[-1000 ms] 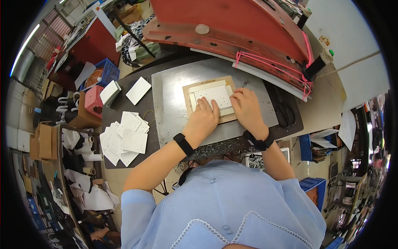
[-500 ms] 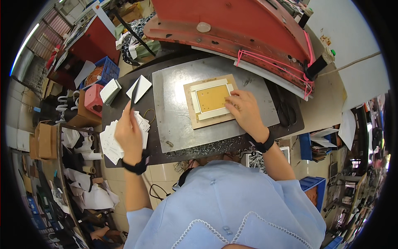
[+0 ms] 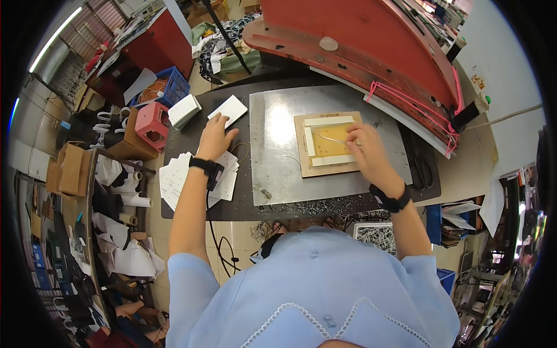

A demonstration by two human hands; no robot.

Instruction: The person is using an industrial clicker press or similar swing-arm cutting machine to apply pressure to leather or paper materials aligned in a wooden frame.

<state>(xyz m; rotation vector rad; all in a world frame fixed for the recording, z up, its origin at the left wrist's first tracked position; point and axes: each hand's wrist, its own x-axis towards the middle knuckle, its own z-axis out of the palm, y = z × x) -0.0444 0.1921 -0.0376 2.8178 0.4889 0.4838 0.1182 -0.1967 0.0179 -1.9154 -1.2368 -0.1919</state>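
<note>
My left hand (image 3: 216,140) reaches to a stack of white cards (image 3: 231,110), its fingertips at the near edge and its thumb apart. Loose white cards (image 3: 177,181) lie fanned out under and beside the left wrist, and another stack of cards (image 3: 184,109) stands farther left. Over a wooden die board (image 3: 301,134) with a yellow middle and pale foam strips, my right hand (image 3: 369,152) pinches a thin white strip (image 3: 332,138). This strip slants across the yellow area. The board rests on a metal plate (image 3: 272,168).
Behind the plate rises a big red machine (image 3: 325,58) with pink cord (image 3: 406,107). Dark-handled scissors (image 3: 422,173) lie at the table's right. Small scraps (image 3: 325,207) litter the front edge. A blue crate (image 3: 174,87) and pink stool (image 3: 152,124) stand left.
My left hand has moved forward to the card stack; the dark piece it held no longer shows. The white outline around the yellow middle is gone, and my right hand holds a thin white strip.
</note>
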